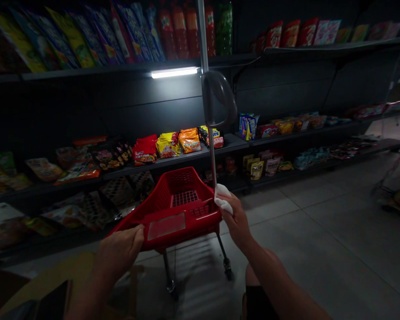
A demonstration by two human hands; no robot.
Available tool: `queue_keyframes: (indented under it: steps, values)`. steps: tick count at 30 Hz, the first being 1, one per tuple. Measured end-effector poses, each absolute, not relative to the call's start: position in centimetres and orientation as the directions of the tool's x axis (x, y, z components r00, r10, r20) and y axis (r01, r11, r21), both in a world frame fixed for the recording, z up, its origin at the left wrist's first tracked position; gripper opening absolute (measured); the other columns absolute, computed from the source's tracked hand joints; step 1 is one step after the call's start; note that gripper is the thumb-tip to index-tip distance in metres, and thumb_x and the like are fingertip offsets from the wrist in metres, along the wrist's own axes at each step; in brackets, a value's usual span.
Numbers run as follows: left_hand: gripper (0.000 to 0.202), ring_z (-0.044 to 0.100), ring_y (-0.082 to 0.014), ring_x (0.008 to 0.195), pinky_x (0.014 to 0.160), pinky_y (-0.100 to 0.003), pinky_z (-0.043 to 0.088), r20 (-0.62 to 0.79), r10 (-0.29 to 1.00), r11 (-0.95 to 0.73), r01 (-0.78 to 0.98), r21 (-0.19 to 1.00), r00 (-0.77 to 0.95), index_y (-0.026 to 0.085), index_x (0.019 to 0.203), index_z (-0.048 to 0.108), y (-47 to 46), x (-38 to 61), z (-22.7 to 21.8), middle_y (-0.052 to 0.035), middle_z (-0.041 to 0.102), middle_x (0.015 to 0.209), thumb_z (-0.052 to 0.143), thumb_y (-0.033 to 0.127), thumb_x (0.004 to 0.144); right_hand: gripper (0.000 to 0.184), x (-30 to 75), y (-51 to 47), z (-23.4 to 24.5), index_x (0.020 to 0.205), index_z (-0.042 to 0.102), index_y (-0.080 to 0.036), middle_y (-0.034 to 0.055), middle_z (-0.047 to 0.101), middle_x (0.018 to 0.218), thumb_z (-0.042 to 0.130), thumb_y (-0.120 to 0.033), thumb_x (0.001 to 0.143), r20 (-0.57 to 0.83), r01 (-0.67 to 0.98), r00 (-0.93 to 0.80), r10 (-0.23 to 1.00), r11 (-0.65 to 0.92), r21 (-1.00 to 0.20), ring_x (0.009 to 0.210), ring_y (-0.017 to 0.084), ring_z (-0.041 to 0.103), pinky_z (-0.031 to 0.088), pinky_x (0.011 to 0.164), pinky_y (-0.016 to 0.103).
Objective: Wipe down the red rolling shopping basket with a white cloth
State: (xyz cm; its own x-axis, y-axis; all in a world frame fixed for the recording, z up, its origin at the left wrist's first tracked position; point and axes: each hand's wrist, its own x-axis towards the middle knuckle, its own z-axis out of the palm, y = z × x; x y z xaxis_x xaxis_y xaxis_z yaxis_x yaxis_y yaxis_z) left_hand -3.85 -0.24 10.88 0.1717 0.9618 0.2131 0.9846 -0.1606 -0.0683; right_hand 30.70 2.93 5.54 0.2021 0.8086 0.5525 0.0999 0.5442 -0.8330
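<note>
A red plastic shopping basket cart [176, 200] on wheels stands tilted in front of me. My left hand [120, 251] grips its near rim at the left corner, fingers closed. Pinched in my right hand [235, 220] is a white cloth [222, 198], pressed against the cart's metal handle pole [212, 164] where it meets the right rim. The pole rises to a grey looped handle [220, 98].
Dark shelves [186, 158] with snack packets and noodle bags run behind the cart. More packets fill the top shelf [120, 66] above a lit strip lamp [174, 72]. Grey tiled floor [320, 231] stretches to the right. A brown box [53, 275] lies at lower left.
</note>
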Motion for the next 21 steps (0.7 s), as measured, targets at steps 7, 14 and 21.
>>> queue_keyframes:
  steps: [7,14,21]
  values:
    - [0.051,0.068,-0.0254,0.107,0.092,-0.036,0.049,0.197,0.969,-0.152,0.988,0.014,0.147,0.02,0.111,0.071,2.2,-5.8,10.8,-0.0089,0.074,0.114,0.025,0.038,0.096,0.026,31.0,6.3,4.8,0.101,0.072,-0.022,0.0077,0.069,0.112,0.055,-0.04,0.092,0.612,0.133,0.086,0.786,0.6,-0.789,0.109,0.024,0.062,0.045,0.1,0.039]
    - [0.053,0.052,-0.0197,0.133,0.114,-0.038,0.037,0.344,0.935,-0.226,0.892,0.391,0.086,0.019,0.139,0.052,2.8,1.0,14.2,-0.0072,0.056,0.144,0.03,0.045,0.098,0.038,31.0,5.8,6.4,0.089,0.073,-0.017,0.0059,0.07,0.087,0.063,-0.054,0.084,0.476,0.066,0.121,0.871,0.471,-0.879,0.083,0.022,0.064,0.049,0.078,0.032]
    - [0.069,0.034,-0.0205,0.146,0.121,-0.036,0.026,0.336,0.899,-0.433,0.676,0.596,0.28,0.014,0.155,0.027,5.0,12.2,15.7,-0.0098,0.034,0.159,0.045,0.04,0.093,0.057,29.8,7.8,12.9,0.115,0.067,-0.019,0.0063,0.073,0.106,0.063,-0.065,0.082,0.298,-0.425,0.275,0.914,0.394,-0.815,0.095,0.021,0.067,0.053,0.081,0.03]
